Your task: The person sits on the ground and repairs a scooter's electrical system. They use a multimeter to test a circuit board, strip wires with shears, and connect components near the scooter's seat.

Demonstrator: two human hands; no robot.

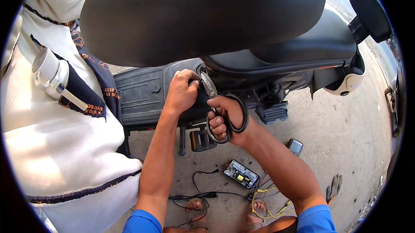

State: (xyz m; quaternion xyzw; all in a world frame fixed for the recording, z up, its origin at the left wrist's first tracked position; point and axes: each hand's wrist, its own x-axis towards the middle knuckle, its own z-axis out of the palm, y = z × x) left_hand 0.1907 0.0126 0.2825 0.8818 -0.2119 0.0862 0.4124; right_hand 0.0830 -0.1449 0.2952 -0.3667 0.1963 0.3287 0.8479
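Observation:
My right hand (227,114) is closed round the black loop handles of a pair of scissors (209,86), its fingers through the loops. The blades point up toward the fingertips of my left hand (180,92). That hand is pinched at the dark body of an electric scooter (140,90), at the inner end of its ribbed footboard. Whatever sits between the left fingers is too small and too shaded to name. The blade tips lie right beside those fingers; I cannot tell whether they touch anything.
A big black seat (199,19) overhangs the hands. Pedals (272,112) jut out below. On the ground lie an opened circuit box (242,173), yellow wires (281,212), a handheld meter (295,146) and a glove (333,186). A cream padded cover (65,146) with a white bottle (45,66) fills the left.

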